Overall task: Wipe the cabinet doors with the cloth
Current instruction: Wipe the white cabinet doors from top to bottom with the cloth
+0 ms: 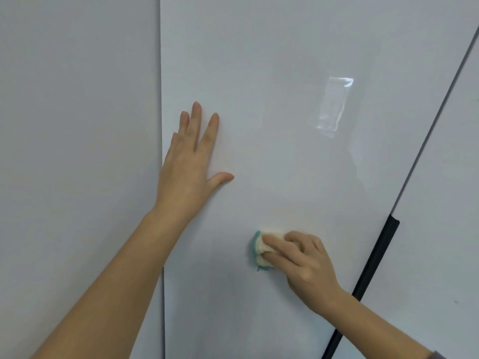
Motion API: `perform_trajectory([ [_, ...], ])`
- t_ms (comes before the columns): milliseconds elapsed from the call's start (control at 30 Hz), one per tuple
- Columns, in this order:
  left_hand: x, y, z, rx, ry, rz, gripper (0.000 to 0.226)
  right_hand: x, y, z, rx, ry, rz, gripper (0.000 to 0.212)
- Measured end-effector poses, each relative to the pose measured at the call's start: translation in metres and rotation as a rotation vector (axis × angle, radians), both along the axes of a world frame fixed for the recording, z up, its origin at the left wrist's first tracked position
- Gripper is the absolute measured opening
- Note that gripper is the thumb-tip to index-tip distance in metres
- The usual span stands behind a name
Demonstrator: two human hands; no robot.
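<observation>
A glossy white cabinet door point(272, 60) fills the middle of the view. My left hand point(189, 164) lies flat on it near its left edge, fingers straight and spread. Lower right, my right hand point(303, 260) holds a small folded cream cloth with a teal edge point(259, 248) against the door, fingers curled over it. Most of the cloth is hidden under the fingers.
Another white door point(77, 125) adjoins on the left, past a thin vertical seam. A black handle strip point(373, 268) runs along the middle door's right edge, with a further door point(445, 203) beyond it. A bright reflection point(333, 104) shows on the gloss.
</observation>
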State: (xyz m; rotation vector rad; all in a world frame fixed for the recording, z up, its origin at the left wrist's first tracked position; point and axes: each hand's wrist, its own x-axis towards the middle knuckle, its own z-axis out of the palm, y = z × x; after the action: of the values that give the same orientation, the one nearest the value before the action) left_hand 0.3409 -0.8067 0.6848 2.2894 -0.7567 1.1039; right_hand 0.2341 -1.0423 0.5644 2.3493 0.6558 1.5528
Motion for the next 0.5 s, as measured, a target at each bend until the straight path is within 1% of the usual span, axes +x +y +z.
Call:
perform_trajectory([
  [67,0.0,-0.001,-0.002,-0.011,0.004,0.0,0.101,-0.006,-0.014,0.017,-0.069,0.022,-0.01,0.033],
  [167,-0.002,-0.003,-0.004,-0.035,0.018,-0.003,0.099,-0.008,-0.027,0.064,0.055,-0.09,-0.012,0.029],
  [233,-0.004,-0.003,-0.004,-0.047,0.027,-0.007,0.098,-0.009,-0.03,0.061,0.149,-0.123,-0.006,0.029],
  [267,-0.004,-0.003,-0.005,-0.049,0.029,-0.01,0.098,-0.011,-0.032,0.047,0.151,-0.105,-0.006,0.03],
  [333,-0.005,-0.003,-0.006,-0.049,0.03,-0.01,0.098,-0.02,-0.04,0.012,0.031,-0.032,-0.009,0.033],
  [400,-0.005,-0.002,-0.006,-0.043,0.027,-0.007,0.098,-0.032,-0.054,0.008,-0.143,0.063,-0.039,0.032],
  [433,-0.004,-0.003,-0.006,-0.046,0.028,-0.006,0.098,-0.035,-0.061,0.021,-0.178,0.067,-0.049,0.032],
  [467,-0.004,-0.002,-0.007,-0.051,0.03,-0.006,0.098,-0.036,-0.065,0.039,-0.156,0.045,-0.054,0.032],
  [500,-0.004,-0.003,-0.007,-0.056,0.033,-0.011,0.098,-0.036,-0.068,0.057,-0.094,0.001,-0.046,0.034],
])
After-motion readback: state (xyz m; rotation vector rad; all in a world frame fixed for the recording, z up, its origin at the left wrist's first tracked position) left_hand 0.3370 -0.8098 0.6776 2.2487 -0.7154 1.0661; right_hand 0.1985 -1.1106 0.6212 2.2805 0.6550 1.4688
